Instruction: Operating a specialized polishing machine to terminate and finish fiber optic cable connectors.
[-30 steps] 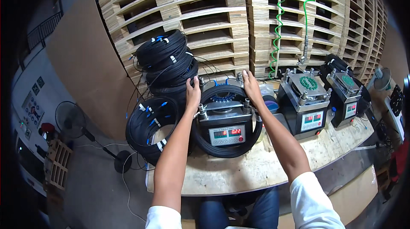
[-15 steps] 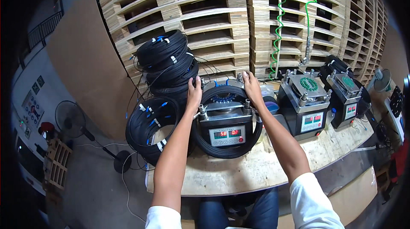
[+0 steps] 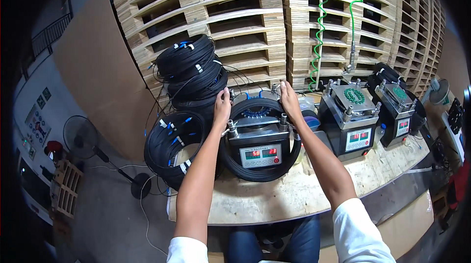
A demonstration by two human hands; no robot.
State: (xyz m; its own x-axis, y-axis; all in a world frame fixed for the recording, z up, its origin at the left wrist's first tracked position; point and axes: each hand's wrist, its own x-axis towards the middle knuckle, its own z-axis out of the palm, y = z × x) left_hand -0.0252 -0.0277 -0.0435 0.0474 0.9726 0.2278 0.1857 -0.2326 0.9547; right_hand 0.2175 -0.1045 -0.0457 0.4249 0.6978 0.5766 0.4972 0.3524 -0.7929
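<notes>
At the bench's middle stands a black and metal polishing machine (image 3: 257, 138) with a lit red display and metal posts at its corners. A coil of black cable (image 3: 260, 178) hangs around it, passing below the display. My left hand (image 3: 223, 108) is at the far left corner, its fingers closed at the metal knob (image 3: 232, 93) there. At the far right corner, my right hand (image 3: 290, 101) is closed by the other knob (image 3: 276, 88). My hands partly hide both grips. Blue-tipped connectors (image 3: 255, 97) sit along the machine's top.
More black cable coils (image 3: 194, 69) are stacked behind left, and another coil with blue connectors (image 3: 167, 143) lies in front of them. Two similar machines (image 3: 351, 116) stand right on the wooden bench (image 3: 274, 204). Wooden pallets (image 3: 235, 18) rise behind; green coiled hoses (image 3: 319, 32) hang there.
Digits on the right side of the middle machine's red display have changed. Both hands stay at the far corners, with barely any visible shift.
</notes>
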